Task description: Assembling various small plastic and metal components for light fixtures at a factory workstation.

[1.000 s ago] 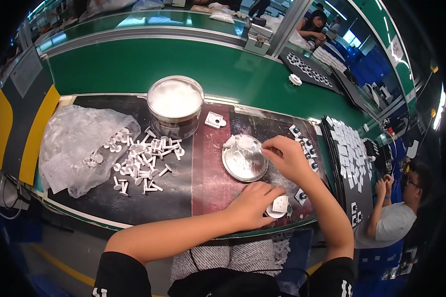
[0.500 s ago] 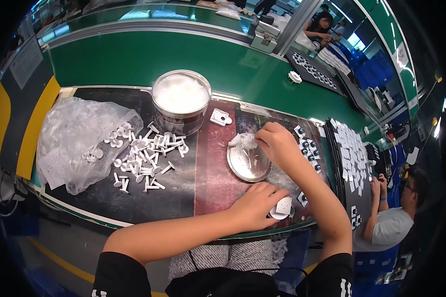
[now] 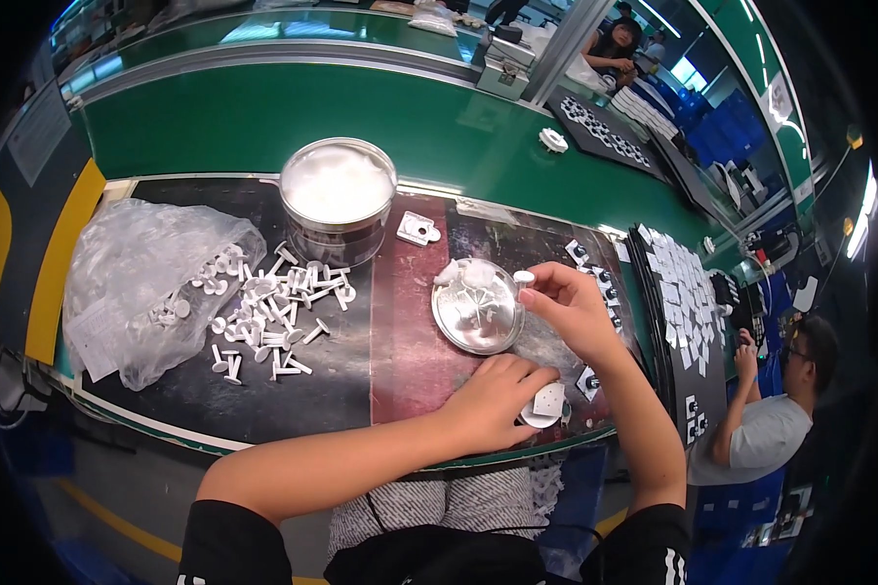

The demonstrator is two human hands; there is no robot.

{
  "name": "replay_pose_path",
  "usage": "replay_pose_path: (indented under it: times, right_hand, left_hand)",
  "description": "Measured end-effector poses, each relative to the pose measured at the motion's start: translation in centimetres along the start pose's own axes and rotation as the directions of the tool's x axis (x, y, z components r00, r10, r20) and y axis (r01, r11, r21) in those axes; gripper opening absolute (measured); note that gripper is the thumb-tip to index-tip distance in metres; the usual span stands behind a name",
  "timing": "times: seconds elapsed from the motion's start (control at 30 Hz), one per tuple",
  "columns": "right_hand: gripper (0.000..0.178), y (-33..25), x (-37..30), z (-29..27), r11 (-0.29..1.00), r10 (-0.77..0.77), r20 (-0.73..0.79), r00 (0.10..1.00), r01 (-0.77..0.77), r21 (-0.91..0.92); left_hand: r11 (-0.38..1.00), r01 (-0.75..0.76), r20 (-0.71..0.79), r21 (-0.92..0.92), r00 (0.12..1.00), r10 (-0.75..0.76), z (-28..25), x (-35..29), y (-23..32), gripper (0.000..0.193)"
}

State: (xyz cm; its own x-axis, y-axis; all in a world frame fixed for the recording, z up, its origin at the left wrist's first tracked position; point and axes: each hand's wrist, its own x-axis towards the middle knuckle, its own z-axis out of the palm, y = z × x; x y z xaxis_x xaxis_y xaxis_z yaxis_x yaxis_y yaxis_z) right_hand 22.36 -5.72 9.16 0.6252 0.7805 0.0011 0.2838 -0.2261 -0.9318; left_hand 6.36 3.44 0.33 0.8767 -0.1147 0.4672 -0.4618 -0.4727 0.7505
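Observation:
My right hand point(image 3: 578, 310) pinches a small white flat-headed pin point(image 3: 524, 278) between thumb and fingers, just off the right rim of a round metal dish point(image 3: 488, 338). A lump of white paste point(image 3: 466, 273) lies at the far side of that dish, and streaks of it mark the bottom. Near the table's front edge, my left hand point(image 3: 496, 408) rests with its fingers curled around a white round part point(image 3: 534, 420). A white square plate point(image 3: 549, 399) with small holes sits on top of this part. The fingertips of the left hand are partly hidden.
Many loose white pins point(image 3: 281, 307) lie left, beside a clear plastic bag point(image 3: 151, 288). A tin point(image 3: 341, 234) of white paste stands behind them. One white bracket point(image 3: 418, 229) lies beyond the dish. Small assemblies point(image 3: 605, 283) line the right; a co-worker point(image 3: 766, 429) sits beyond a part-covered tray point(image 3: 678, 292).
My right hand has moved from the paste to the dish's right side, and the pin now shows in its fingers. My left hand keeps its place on the round part. The whole view has shifted slightly.

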Motion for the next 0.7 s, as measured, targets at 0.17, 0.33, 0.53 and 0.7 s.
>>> replay_pose_path:
  times: [0.17, 0.33, 0.53, 0.7]
  right_hand:
    - [0.025, -1.1, -0.7, -0.2, 0.973, 0.096, 0.066, 0.993, -0.108, 0.202]
    - [0.029, -1.0, -1.5, -0.1, 0.940, 0.101, 0.068, 0.993, -0.117, 0.320]
    - [0.032, -0.5, -3.3, -0.2, 0.956, 0.072, -0.018, 0.997, -0.064, 0.286]
    - [0.029, 1.3, -7.4, -0.6, 0.971, -0.025, -0.191, 0.981, 0.069, 0.228]
  left_hand:
    - [1.000, -0.006, -0.011, -0.009, 1.000, 0.005, -0.2, 0.1, 0.1, 0.069]
    - [1.000, -0.004, -0.011, -0.020, 1.000, 0.004, 0.0, 0.0, 0.1, 0.069]
    - [1.000, -0.001, -0.003, -0.010, 1.000, 0.001, -0.1, 0.0, 0.3, 0.071]
    - [0.999, 0.032, -0.004, -0.020, 0.999, -0.032, -0.1, 0.1, 0.2, 0.071]
